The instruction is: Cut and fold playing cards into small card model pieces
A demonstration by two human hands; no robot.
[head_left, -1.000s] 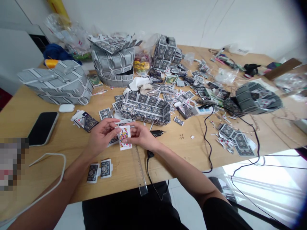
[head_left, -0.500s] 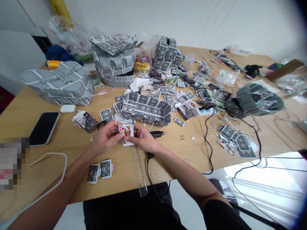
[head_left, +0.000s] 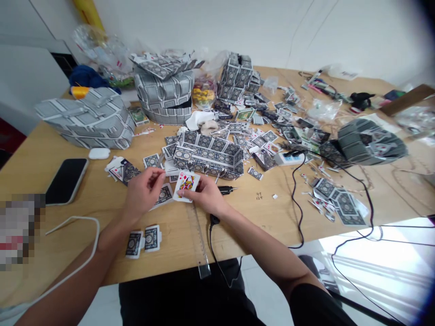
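A queen of diamonds card is pinched in my right hand, face up, over the table. To its left, my left hand is apart from the card, with its fingers curled together; whether anything small is between them cannot be made out. Beneath and between my hands lies a patterned card, back up. Two small folded cards rest near the front edge. Just beyond my hands stands an open tray made of cards. The black glue gun or hot tool lies right of my right hand.
A clear ruler reaches over the front edge. A phone is at the left, below a grey woven bag. Loose cards and scraps cover the back middle. A black cable crosses the right side.
My left hand has let go of the queen card and moved left. The card now tilts in my right hand alone, and the patterned card below has come into view.
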